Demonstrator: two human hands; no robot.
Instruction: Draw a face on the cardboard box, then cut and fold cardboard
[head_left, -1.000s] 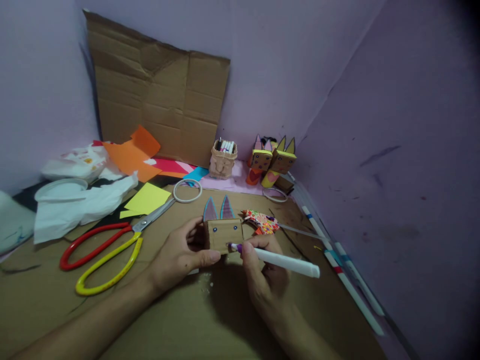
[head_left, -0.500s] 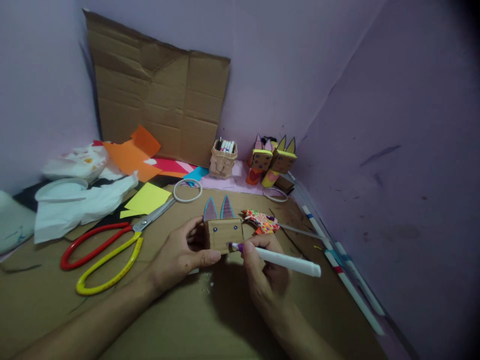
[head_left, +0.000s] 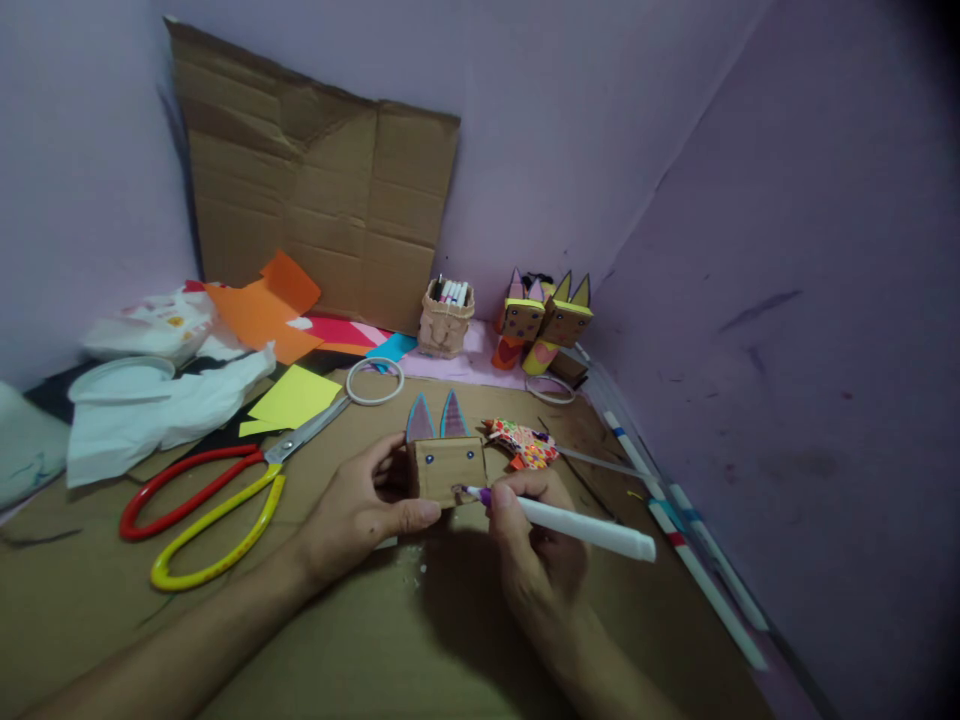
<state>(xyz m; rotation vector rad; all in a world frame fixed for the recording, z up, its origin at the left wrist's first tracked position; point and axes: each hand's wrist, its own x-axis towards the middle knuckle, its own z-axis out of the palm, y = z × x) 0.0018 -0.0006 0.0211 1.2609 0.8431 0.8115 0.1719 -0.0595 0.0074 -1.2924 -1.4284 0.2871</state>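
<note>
My left hand [head_left: 367, 505] grips a small cardboard box [head_left: 439, 475] by its left side, thumb on the lower front face. Two pointed purple ears with blue edges [head_left: 454, 418] stand on top of the box, and two small dark eyes are on its front. Between the fingers of my right hand [head_left: 536, 540] is a white marker [head_left: 585, 523] with a purple tip end. Its tip touches the lower front of the box, where a small purple mark shows. Just behind the right hand lies a glue gun with a colourful floral pattern [head_left: 525, 443].
Large scissors [head_left: 206, 570] with red and yellow handles lie at left, near yellow paper [head_left: 296, 398]. A marker holder [head_left: 446, 325] and finished-looking animal figures [head_left: 568, 322] stand at the back. Several markers [head_left: 709, 585] line the right edge. Cardboard [head_left: 315, 190] leans on the wall.
The marker's back end has swung slightly right and down with my right hand. The small purple mark on the box is more visible. My left hand holds the box almost still.
</note>
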